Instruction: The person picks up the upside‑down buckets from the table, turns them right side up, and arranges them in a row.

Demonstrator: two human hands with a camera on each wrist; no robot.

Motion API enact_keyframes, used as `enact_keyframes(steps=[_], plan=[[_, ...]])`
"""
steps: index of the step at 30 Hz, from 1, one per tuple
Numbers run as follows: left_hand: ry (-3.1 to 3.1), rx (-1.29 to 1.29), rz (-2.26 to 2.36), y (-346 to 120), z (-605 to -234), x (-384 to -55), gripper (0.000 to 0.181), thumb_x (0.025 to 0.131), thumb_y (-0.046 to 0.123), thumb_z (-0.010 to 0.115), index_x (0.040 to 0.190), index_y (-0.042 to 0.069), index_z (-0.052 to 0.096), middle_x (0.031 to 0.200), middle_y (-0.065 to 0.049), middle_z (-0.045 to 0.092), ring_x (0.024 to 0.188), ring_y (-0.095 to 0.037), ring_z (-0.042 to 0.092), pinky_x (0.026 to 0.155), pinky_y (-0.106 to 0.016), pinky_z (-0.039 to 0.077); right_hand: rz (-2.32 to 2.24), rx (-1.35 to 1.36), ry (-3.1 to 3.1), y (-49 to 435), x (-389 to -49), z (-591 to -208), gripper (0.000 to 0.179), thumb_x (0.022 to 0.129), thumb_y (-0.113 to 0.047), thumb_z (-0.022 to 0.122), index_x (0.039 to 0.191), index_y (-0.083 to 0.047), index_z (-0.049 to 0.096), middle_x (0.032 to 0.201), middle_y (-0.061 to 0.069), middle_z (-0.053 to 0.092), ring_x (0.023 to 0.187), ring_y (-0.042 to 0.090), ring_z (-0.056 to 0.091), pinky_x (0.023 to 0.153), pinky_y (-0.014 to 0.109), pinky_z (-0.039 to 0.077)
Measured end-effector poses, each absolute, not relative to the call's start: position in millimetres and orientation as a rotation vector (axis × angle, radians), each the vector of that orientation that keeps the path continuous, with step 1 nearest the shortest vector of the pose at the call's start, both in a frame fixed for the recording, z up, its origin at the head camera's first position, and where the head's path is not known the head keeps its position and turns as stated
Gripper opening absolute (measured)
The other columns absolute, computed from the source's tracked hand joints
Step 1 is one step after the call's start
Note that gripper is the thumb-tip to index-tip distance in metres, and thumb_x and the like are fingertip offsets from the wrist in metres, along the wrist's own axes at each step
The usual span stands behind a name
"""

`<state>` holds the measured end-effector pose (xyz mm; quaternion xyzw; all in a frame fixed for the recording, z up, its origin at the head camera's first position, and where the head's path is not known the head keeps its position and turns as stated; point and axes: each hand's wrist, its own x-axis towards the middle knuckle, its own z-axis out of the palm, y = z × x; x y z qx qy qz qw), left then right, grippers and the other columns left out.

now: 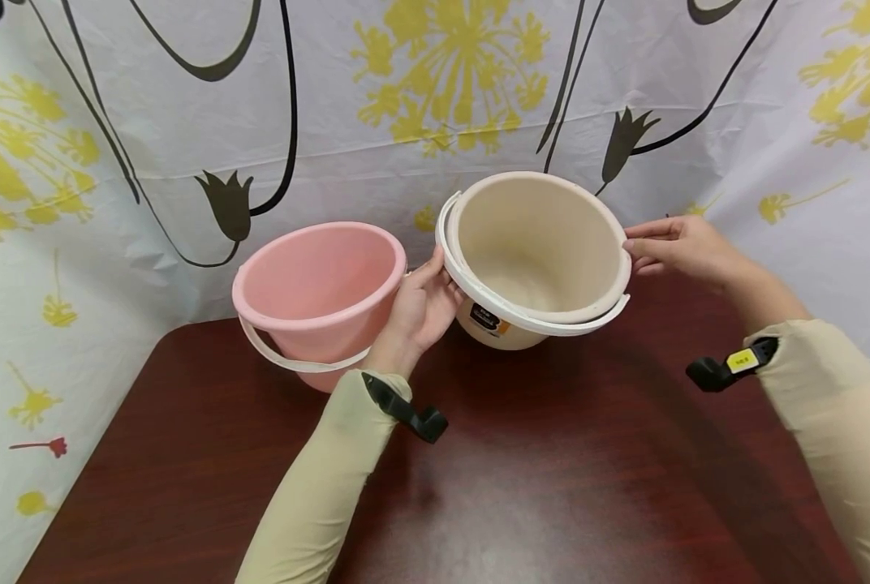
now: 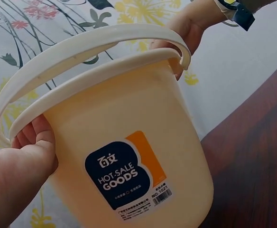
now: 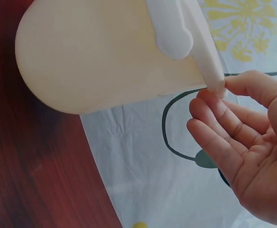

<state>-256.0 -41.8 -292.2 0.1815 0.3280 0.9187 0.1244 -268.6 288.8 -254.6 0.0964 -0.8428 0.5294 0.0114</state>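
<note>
A cream bucket [image 1: 537, 243] tilts toward me above the back of the table, its opening facing the head view. My left hand [image 1: 426, 307] grips its rim on the left, with the thumb by the white handle [image 2: 96, 47] and the fingers curled under the rim. On the opposite side my right hand [image 1: 686, 247] pinches the rim between thumb and fingertips, as the right wrist view shows. A dark blue and orange label [image 2: 124, 173] is on the bucket's wall. Left of it stands a pink bucket [image 1: 318, 276], its pale handle hanging down in front, partly hidden by my left hand and forearm.
The dark red-brown table [image 1: 508, 487] spreads out below both buckets. Behind it hangs a white curtain [image 1: 376, 97] with yellow flowers and dark stems, close to the buckets. Dark straps with camera mounts sit on both wrists over beige sleeves.
</note>
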Motion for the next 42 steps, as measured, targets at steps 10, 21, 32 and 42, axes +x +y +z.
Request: enact_keyframes(steps=[10,21,32,42], plan=[[0.931,0.438,2.692,-42,-293,-256,0.023,0.101,0.020,0.030,0.106,0.011,0.050,0.090,0.000,0.058,0.083,-0.012,0.050,0.072,-0.022,0.039,1.707,0.262,-2.613,287,-270,-248,0.010,0.088,-0.015,0.062,0.092,-0.023,0.067,0.077,-0.005,0.067,0.069,0.010,0.063,0.064,0.024,0.053],[0.898,0.371,2.696,-40,-295,-256,0.026,0.101,0.022,0.031,0.093,0.013,0.054,0.076,0.001,0.049,0.074,-0.010,0.046,0.067,-0.020,0.038,1.751,0.210,-2.594,285,-273,-244,0.017,0.087,-0.017,0.063,0.078,-0.031,0.068,0.073,-0.005,0.067,0.066,0.007,0.062,0.063,0.023,0.053],[0.876,0.297,2.695,-42,-298,-257,0.025,0.100,0.021,0.033,0.089,0.013,0.054,0.081,-0.001,0.047,0.075,-0.010,0.047,0.069,-0.019,0.042,1.746,0.175,-2.591,280,-275,-247,0.016,0.086,-0.019,0.064,0.076,-0.030,0.069,0.071,-0.005,0.066,0.063,0.006,0.062,0.061,0.023,0.052],[0.855,0.276,2.684,-42,-306,-260,0.023,0.100,0.021,0.033,0.092,0.011,0.052,0.083,-0.002,0.051,0.077,-0.012,0.050,0.070,-0.020,0.046,1.776,0.170,-2.590,278,-278,-250,0.016,0.088,-0.018,0.062,0.076,-0.027,0.068,0.069,-0.005,0.066,0.062,0.006,0.062,0.060,0.023,0.053]])
